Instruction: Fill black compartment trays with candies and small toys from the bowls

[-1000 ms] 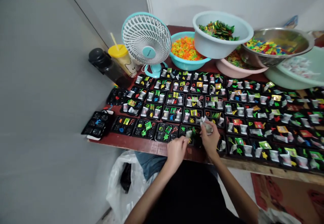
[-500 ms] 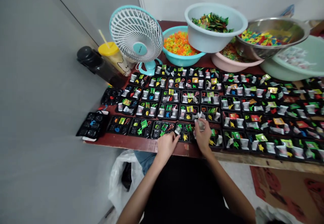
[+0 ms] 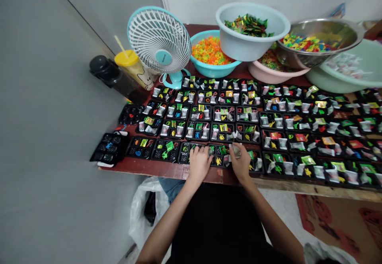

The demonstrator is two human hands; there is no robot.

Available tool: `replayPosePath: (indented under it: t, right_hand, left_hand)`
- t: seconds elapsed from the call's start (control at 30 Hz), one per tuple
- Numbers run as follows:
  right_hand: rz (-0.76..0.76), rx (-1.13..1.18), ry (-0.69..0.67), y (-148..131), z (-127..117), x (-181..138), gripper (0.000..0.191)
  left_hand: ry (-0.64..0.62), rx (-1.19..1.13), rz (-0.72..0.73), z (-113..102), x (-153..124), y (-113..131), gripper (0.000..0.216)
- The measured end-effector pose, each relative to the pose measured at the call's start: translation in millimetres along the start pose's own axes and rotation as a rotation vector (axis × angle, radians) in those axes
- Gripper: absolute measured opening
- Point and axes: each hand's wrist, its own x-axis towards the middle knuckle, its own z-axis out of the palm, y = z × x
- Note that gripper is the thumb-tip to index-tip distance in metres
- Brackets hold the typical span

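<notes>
Many small black compartment trays (image 3: 176, 129) cover a dark red table (image 3: 155, 169), each holding tiny coloured toys and clear packets. My left hand (image 3: 199, 164) rests on a front-row tray (image 3: 193, 154), fingers bent down over its compartments; what its fingertips hold is hidden. My right hand (image 3: 241, 161) hovers just to the right, closed on a bunch of small clear packets (image 3: 236, 149).
Behind the trays stand a teal desk fan (image 3: 159, 43), a yellow-lidded cup (image 3: 131, 66), a dark bottle (image 3: 115, 77), and bowls of coloured pieces: teal (image 3: 212, 55), pale blue (image 3: 252, 29), steel (image 3: 319, 41). A white plastic bag (image 3: 143, 208) lies below the table edge.
The view shifted slightly left and down. My left hand moved forward onto the front-row tray and set down the packet it carried; my right hand dropped lower with its packets.
</notes>
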Motion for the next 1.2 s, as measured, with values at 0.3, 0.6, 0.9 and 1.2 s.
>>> replayPosePath:
  t: [0.3,0.6,0.9,1.2]
  right_hand:
    - [-0.022,-0.029,-0.184,-3.8,-29.9,10.8,0.024]
    - [-0.193,-0.405,-0.549,-1.1,-44.5,9.8,0.017]
    - [-0.215,-0.537,-0.629,-1.2,-40.2,9.6,0.019]
    - [-0.222,-0.608,-0.670,-3.2,-39.5,11.6,0.022]
  left_hand:
    - [0.072,-0.174,-0.002,5.2,-15.0,-5.0,0.022]
    - [0.013,-0.253,0.116,18.3,-34.3,-15.4,0.026]
    - [0.116,-0.260,0.097,21.1,-24.9,-19.3,0.023]
    - [0.124,-0.255,0.174,12.2,-16.3,-11.0,0.032]
